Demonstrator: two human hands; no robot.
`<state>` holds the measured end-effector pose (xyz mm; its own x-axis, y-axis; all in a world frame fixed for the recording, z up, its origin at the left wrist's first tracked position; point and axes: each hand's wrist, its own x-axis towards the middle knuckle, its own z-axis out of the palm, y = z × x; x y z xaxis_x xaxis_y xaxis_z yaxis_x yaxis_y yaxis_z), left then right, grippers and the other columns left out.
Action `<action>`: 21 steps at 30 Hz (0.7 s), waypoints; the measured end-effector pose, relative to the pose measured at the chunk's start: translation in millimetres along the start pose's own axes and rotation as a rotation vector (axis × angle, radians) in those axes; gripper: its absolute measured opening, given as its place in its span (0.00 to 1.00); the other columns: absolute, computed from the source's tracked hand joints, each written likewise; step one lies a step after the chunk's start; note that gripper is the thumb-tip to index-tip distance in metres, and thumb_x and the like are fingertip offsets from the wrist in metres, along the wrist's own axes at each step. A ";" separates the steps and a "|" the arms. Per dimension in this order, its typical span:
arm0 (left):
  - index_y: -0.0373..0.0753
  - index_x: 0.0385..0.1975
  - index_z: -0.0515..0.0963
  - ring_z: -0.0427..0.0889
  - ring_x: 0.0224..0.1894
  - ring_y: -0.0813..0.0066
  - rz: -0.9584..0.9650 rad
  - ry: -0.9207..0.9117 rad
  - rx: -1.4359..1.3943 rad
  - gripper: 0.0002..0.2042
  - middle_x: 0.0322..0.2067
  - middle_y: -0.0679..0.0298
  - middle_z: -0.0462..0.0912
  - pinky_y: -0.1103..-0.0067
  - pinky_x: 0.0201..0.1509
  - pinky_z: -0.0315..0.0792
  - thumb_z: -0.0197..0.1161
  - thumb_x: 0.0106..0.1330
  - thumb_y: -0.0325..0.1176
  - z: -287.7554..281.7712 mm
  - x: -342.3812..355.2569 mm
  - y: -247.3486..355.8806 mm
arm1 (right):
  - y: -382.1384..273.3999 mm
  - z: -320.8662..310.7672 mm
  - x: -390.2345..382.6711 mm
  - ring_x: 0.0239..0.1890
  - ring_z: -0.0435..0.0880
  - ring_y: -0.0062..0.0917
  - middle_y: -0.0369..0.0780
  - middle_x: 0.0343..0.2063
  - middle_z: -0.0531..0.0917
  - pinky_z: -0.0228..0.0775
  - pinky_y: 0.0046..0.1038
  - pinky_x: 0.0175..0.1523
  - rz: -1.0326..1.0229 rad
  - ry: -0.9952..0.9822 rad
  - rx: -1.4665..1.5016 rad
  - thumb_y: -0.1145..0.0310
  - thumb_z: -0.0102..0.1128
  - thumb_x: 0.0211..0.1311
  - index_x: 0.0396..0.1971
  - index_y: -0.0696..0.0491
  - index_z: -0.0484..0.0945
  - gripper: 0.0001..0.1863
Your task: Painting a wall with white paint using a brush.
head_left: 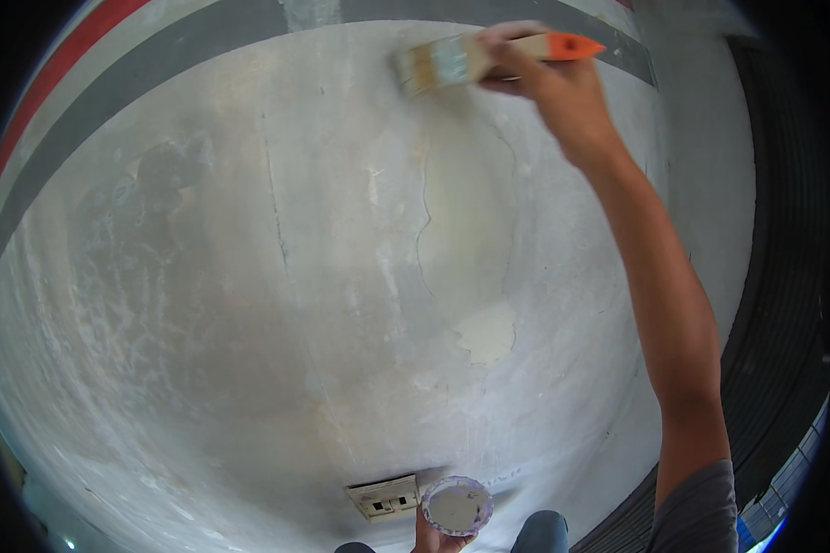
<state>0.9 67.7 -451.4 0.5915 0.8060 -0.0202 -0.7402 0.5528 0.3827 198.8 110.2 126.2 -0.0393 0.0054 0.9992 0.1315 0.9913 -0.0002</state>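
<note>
High on the wall, my right hand [523, 63] grips a wide paintbrush [449, 63] with a wooden handle and an orange tip. Its bristles point left and touch or nearly touch the grey wall [341, 230]; motion blurs them. Below the brush runs a smooth pale patch [466, 221] with cracked, peeling edges and a lighter bare spot [489, 334] at its foot. Down at the lower edge, my left hand [443, 542] holds a small round tub [457, 505] from beneath. Whitish paint fills part of it, and purple smears mark its rim.
A socket plate [384, 499] sits on the wall just left of the tub. Grey and red stripes [60, 78] cross the wall's top. A dark ribbed shutter [788, 230] stands at the right. My knee [541, 532] shows below.
</note>
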 end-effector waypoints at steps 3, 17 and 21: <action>0.51 0.61 0.66 0.72 0.57 0.60 -0.007 0.013 -0.034 0.40 0.58 0.62 0.71 0.67 0.47 0.74 0.49 0.54 0.72 -2.8 4.7 -1.1 | 3.6 9.4 -0.7 0.36 0.84 0.27 0.43 0.37 0.82 0.80 0.27 0.48 0.116 -0.016 -0.090 0.65 0.63 0.59 0.38 0.59 0.80 0.13; 0.51 0.60 0.66 0.73 0.57 0.61 0.021 -0.006 -0.049 0.39 0.58 0.64 0.71 0.66 0.45 0.76 0.50 0.54 0.72 8.9 -2.7 2.5 | -15.7 -24.3 15.2 0.30 0.85 0.32 0.44 0.30 0.83 0.82 0.30 0.41 0.124 0.247 -0.920 0.71 0.59 0.59 0.33 0.63 0.77 0.09; 0.52 0.61 0.66 0.73 0.57 0.60 -0.041 0.014 -0.060 0.39 0.58 0.63 0.71 0.66 0.45 0.76 0.51 0.54 0.72 10.6 -2.2 5.5 | -5.0 -14.5 23.2 0.28 0.85 0.34 0.46 0.29 0.83 0.82 0.32 0.38 0.228 0.267 0.049 0.71 0.58 0.59 0.30 0.64 0.77 0.09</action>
<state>-1.1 66.8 -439.4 0.6178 0.7849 -0.0478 -0.7334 0.5970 0.3251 211.6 103.5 150.0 0.2472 0.1993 0.9482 0.0589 0.9737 -0.2200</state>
